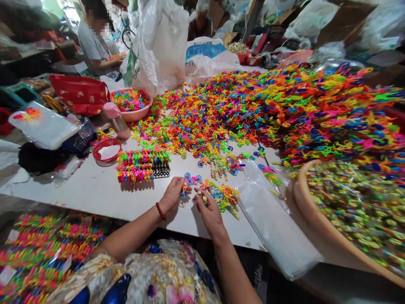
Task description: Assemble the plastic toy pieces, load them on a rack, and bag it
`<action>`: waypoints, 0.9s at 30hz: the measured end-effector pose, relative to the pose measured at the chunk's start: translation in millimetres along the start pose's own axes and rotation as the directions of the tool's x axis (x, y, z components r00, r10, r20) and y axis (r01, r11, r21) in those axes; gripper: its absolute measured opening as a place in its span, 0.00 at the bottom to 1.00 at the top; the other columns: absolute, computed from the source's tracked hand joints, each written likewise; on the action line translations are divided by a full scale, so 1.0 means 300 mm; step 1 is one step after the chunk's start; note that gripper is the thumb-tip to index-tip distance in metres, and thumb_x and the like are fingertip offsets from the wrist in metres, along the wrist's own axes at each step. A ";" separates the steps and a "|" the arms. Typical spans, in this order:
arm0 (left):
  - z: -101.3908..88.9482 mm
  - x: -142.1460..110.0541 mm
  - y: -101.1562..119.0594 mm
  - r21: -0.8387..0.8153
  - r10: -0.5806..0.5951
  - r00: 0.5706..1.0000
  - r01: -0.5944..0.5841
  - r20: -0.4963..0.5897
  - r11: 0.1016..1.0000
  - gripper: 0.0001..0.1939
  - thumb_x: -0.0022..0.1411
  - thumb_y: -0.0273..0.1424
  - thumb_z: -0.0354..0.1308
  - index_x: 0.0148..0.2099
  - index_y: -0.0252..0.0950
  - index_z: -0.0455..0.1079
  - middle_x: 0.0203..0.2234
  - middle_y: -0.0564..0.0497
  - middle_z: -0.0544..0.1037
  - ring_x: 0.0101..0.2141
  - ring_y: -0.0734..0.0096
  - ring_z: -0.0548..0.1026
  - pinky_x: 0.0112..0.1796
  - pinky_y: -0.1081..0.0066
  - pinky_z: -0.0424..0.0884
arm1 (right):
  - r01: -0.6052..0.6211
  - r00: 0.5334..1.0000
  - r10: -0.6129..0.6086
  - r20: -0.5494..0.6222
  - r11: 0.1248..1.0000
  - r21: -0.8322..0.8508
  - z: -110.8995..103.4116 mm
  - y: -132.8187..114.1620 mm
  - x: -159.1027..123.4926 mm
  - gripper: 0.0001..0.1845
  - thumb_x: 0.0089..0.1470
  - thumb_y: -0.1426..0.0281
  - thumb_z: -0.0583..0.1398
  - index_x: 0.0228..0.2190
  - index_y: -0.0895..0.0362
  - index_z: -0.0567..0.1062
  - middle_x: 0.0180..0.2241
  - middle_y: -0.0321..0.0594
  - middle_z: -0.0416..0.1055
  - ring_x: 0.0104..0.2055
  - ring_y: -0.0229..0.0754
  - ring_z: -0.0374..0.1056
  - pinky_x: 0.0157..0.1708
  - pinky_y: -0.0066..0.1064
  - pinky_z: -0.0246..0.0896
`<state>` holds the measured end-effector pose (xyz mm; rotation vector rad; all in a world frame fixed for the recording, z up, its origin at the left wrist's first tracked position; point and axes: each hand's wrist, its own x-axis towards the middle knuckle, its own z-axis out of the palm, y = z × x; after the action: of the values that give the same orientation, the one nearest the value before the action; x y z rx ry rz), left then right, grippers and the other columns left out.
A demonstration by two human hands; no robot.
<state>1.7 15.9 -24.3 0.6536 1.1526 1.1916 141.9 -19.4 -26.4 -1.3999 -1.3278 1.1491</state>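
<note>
Near the front edge of the white table, my left hand (173, 195) pinches a small blue and orange plastic toy bicycle (184, 190); a red bead bracelet circles that wrist. Just to its right, my right hand (209, 211) has its fingers closed on a small pale yellow plastic piece (204, 198). The hands are close together but apart. Loose blue and pink toy pieces (192, 179) lie just beyond them. Beside my right hand is a small heap of orange, yellow and green pieces (223, 195). Left of my hands, a black rack (162, 169) holds rows of colourful toys.
A large pile of plastic toys (240, 109) covers the table's back and right. A wide tub (305, 185) of yellowish pieces stands at right, by clear plastic bags (268, 211). At left are a red basket (107, 157), a bottle (117, 120) and a pink basin (139, 113). Two people sit beyond.
</note>
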 end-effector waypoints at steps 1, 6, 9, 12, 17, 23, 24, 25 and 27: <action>-0.004 -0.005 -0.004 0.035 0.011 1.000 -0.010 -0.010 0.999 0.24 0.57 0.52 0.60 0.39 0.35 0.64 0.25 0.51 0.75 0.26 0.73 0.73 0.30 0.73 0.68 | -0.051 0.999 0.050 0.011 0.998 0.040 -0.007 0.004 -0.002 0.26 0.55 0.52 0.60 0.48 0.57 0.76 0.31 0.39 0.76 0.28 0.39 0.69 0.28 0.29 0.64; 0.005 -0.041 -0.009 0.036 -0.015 0.999 0.014 0.030 0.999 0.25 0.55 0.52 0.63 0.40 0.37 0.61 0.25 0.55 0.73 0.23 0.77 0.70 0.25 0.76 0.65 | -0.130 0.991 0.128 0.029 0.989 0.077 -0.010 0.022 -0.013 0.27 0.54 0.49 0.60 0.46 0.56 0.75 0.27 0.37 0.75 0.24 0.37 0.65 0.22 0.26 0.59; 0.015 -0.051 -0.005 0.010 -0.018 0.999 0.017 0.046 1.000 0.25 0.54 0.52 0.63 0.40 0.38 0.61 0.23 0.57 0.71 0.22 0.78 0.69 0.24 0.77 0.64 | -0.118 0.993 0.116 0.028 0.991 0.062 -0.003 0.020 -0.019 0.24 0.52 0.49 0.61 0.40 0.55 0.76 0.27 0.37 0.75 0.24 0.37 0.66 0.21 0.26 0.59; 0.023 -0.057 -0.004 0.046 -0.010 0.998 0.007 0.065 0.999 0.24 0.56 0.52 0.61 0.41 0.38 0.62 0.21 0.58 0.69 0.20 0.78 0.68 0.22 0.77 0.62 | -0.123 0.992 0.122 0.019 0.990 0.069 -0.001 0.011 -0.020 0.23 0.52 0.50 0.62 0.39 0.56 0.77 0.26 0.37 0.75 0.25 0.38 0.67 0.22 0.27 0.60; 0.033 -0.064 -0.011 0.096 -0.004 0.997 -0.003 0.076 0.995 0.22 0.57 0.49 0.61 0.42 0.38 0.63 0.22 0.58 0.68 0.21 0.78 0.68 0.23 0.77 0.61 | -0.083 0.997 0.083 -0.007 0.995 0.060 -0.006 0.004 -0.025 0.18 0.52 0.54 0.64 0.36 0.56 0.77 0.31 0.38 0.77 0.32 0.41 0.72 0.34 0.31 0.67; 0.021 -0.058 -0.041 0.297 0.105 0.991 -0.126 0.085 0.946 0.17 0.62 0.46 0.57 0.43 0.39 0.65 0.20 0.60 0.65 0.21 0.78 0.62 0.24 0.77 0.57 | 0.020 0.997 -0.023 -0.070 0.999 -0.043 -0.016 0.014 -0.039 0.15 0.52 0.57 0.64 0.35 0.55 0.77 0.34 0.39 0.78 0.37 0.43 0.73 0.38 0.32 0.68; 0.019 -0.057 -0.045 0.334 0.127 0.988 -0.149 0.086 0.931 0.16 0.63 0.45 0.56 0.43 0.39 0.65 0.20 0.60 0.64 0.21 0.78 0.61 0.24 0.77 0.56 | 0.036 0.996 -0.040 -0.074 0.998 -0.050 -0.017 0.014 -0.042 0.14 0.52 0.57 0.64 0.35 0.55 0.77 0.34 0.39 0.78 0.37 0.43 0.73 0.38 0.32 0.68; 0.017 -0.056 -0.049 0.368 0.142 0.986 -0.164 0.087 0.915 0.15 0.64 0.44 0.55 0.44 0.39 0.65 0.20 0.60 0.64 0.21 0.77 0.61 0.24 0.76 0.56 | 0.051 0.995 -0.055 -0.080 0.997 -0.054 -0.018 0.014 -0.044 0.14 0.53 0.57 0.64 0.35 0.55 0.77 0.34 0.38 0.78 0.37 0.42 0.73 0.38 0.32 0.68; 0.016 -0.055 -0.053 0.413 0.151 0.984 -0.176 0.091 0.893 0.13 0.65 0.43 0.54 0.44 0.38 0.65 0.19 0.60 0.64 0.21 0.77 0.60 0.24 0.76 0.55 | 0.074 0.993 -0.079 -0.088 0.996 -0.055 -0.018 0.013 -0.048 0.13 0.53 0.58 0.64 0.35 0.55 0.78 0.33 0.38 0.78 0.36 0.42 0.73 0.39 0.32 0.68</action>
<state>12.7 -3.5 -31.3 1.1253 1.3408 1.0607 148.0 -34.1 -28.3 -1.4088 -1.3435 0.9959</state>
